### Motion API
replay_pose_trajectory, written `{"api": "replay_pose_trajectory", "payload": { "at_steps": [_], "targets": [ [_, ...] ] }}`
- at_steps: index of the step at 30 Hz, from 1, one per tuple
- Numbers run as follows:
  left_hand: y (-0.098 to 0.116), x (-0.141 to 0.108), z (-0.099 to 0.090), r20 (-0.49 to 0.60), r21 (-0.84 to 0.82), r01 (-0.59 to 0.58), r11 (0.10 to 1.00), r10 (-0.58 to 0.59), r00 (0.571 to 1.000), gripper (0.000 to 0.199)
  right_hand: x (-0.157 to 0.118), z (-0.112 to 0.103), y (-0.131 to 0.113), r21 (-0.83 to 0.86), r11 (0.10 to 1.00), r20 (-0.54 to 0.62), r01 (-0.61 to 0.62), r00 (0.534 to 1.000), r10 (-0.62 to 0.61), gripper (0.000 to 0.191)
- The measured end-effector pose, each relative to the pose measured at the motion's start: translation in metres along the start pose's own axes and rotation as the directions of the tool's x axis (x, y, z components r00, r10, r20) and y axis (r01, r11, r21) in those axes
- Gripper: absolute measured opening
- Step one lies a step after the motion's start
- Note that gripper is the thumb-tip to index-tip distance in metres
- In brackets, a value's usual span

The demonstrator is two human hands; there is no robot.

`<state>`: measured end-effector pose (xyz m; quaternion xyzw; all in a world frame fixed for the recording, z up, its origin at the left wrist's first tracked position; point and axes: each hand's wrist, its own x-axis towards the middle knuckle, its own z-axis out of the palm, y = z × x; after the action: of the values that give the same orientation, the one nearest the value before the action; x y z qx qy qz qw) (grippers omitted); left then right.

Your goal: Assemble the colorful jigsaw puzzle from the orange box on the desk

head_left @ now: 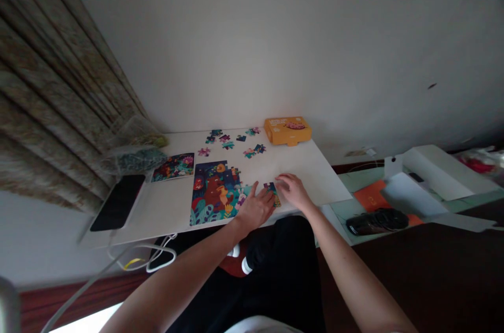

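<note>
My left hand (255,208) lies flat with its fingers apart, at the lower right edge of a partly assembled jigsaw puzzle (216,192) with a colourful forest scene. My right hand (293,191) has its fingertips against a small group of joined jigsaw pieces (272,193) between my two hands. I cannot tell if that hand grips them. Several loose jigsaw pieces (227,145) lie farther up the white table (315,178). A picture card (173,167) of a similar scene lies left of the puzzle.
An orange box (287,131) stands at the table's far edge against the wall. A black phone (117,203) and plastic bags (134,160) lie at the left, beside a patterned curtain (51,96). White cables (157,254) hang below the front edge. A black object (377,221) lies on a lower surface at the right.
</note>
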<state>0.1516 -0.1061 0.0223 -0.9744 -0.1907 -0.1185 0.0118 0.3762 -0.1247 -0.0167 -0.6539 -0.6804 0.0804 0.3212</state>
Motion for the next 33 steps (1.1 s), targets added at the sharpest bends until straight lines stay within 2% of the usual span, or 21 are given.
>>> {"api": "replay_pose_trajectory", "payload": {
  "at_steps": [4,7,9,11,13,16,19,22,24,27,29,33],
  "targets": [
    [0.003,0.003,-0.007,0.054,0.016,0.012,1.000,-0.013,0.998,0.028,0.025,0.009,-0.001,-0.133,0.989,-0.067,-0.072,0.996,0.063,0.021],
    [0.000,0.006,-0.013,0.068,-0.024,0.038,0.999,-0.037,0.997,0.030,0.034,0.014,-0.006,-0.226,0.969,-0.091,-0.096,0.993,0.077,0.024],
    [-0.012,0.009,-0.017,0.052,-0.088,0.090,0.992,-0.086,0.995,0.032,0.033,0.016,-0.010,-0.276,0.958,-0.086,-0.082,0.994,0.060,0.027],
    [-0.037,0.013,-0.020,0.030,-0.154,0.199,0.968,-0.197,0.980,0.033,0.030,0.017,-0.013,-0.303,0.952,-0.073,-0.054,0.997,0.033,0.029],
    [-0.073,0.018,-0.022,0.028,-0.175,0.353,0.919,-0.354,0.935,0.032,0.027,0.018,-0.015,-0.305,0.952,-0.063,-0.031,0.998,0.013,0.030],
    [-0.140,0.027,-0.023,0.010,-0.139,0.519,0.843,-0.523,0.852,0.036,0.026,0.017,-0.016,-0.302,0.953,-0.053,-0.021,0.999,0.005,0.031],
    [-0.202,0.035,-0.024,-0.004,-0.112,0.679,0.725,-0.684,0.729,0.040,0.028,0.017,-0.017,-0.307,0.952,-0.038,-0.014,0.999,0.002,0.031],
    [-0.249,0.044,-0.022,0.042,-0.074,0.792,0.606,-0.791,0.610,0.044,0.030,0.018,-0.017,-0.307,0.951,-0.041,-0.025,0.999,0.014,0.029],
    [-0.270,0.050,-0.019,0.069,-0.058,0.847,0.529,-0.844,0.532,0.049,0.031,0.018,-0.016,-0.312,0.949,-0.048,-0.038,0.999,0.024,0.028],
    [-0.291,0.062,-0.010,0.074,-0.058,0.901,0.429,-0.898,0.433,0.058,0.031,0.019,-0.015,-0.319,0.947,-0.059,-0.045,0.998,0.028,0.027],
    [-0.299,0.071,-0.004,0.057,-0.058,0.918,0.393,-0.917,0.396,0.061,0.032,0.019,-0.014,-0.318,0.947,-0.062,-0.046,0.998,0.027,0.027],
    [-0.310,0.087,0.005,0.021,-0.056,0.929,0.366,-0.930,0.367,0.055,0.032,0.020,-0.014,-0.307,0.950,-0.058,-0.059,0.997,0.043,0.028]
  ]
}}
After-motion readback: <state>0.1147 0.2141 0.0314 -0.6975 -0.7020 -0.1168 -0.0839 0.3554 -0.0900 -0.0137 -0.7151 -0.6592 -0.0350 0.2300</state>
